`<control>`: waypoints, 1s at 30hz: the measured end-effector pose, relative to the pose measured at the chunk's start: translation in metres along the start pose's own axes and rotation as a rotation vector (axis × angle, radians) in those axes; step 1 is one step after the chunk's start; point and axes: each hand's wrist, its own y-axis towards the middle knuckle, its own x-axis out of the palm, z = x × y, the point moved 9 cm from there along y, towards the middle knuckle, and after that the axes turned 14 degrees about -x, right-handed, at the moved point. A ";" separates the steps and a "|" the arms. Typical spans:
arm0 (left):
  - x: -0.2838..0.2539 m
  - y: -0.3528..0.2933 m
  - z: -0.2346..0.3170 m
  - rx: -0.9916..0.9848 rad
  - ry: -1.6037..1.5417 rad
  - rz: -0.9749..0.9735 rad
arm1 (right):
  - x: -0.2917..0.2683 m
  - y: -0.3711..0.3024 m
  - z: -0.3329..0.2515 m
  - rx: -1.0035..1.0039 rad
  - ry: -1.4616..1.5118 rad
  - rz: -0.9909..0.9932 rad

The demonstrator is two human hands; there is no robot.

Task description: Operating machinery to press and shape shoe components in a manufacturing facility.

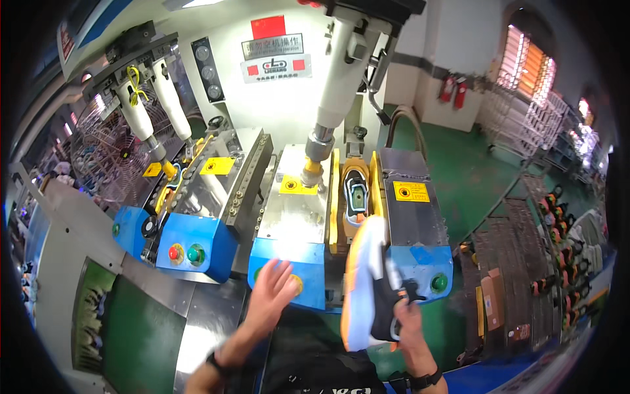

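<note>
My right hand [411,323] grips a sneaker [365,289] by its dark collar. The sneaker stands toe-up, its white and orange sole turned to the left, and is smeared by motion. Holding nothing, my left hand [270,297] hovers with fingers stretched before a blue control housing [308,256] on the pressing machine. Its fingers partly cover a yellow button [297,284]; I cannot tell if they touch. Behind the held sneaker, another sneaker [356,194] sits toe-away between two yellow side pads [335,197] of the machine.
A white press cylinder [336,72] with a metal tip hangs left of the seated sneaker. Another blue housing [197,246] with red and green buttons stands left, and one with a green button [439,283] right. Shoes fill a rack [564,256] at far right.
</note>
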 end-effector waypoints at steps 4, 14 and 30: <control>0.089 0.183 -0.001 -0.161 0.552 0.086 | -0.081 0.005 0.002 -0.020 0.067 0.153; 0.149 0.363 -0.050 -0.122 0.962 0.159 | -0.133 -0.037 -0.017 0.138 0.034 0.384; -0.066 -0.050 -0.023 -0.257 -0.133 0.048 | 0.079 0.249 -0.008 0.464 -0.055 -0.077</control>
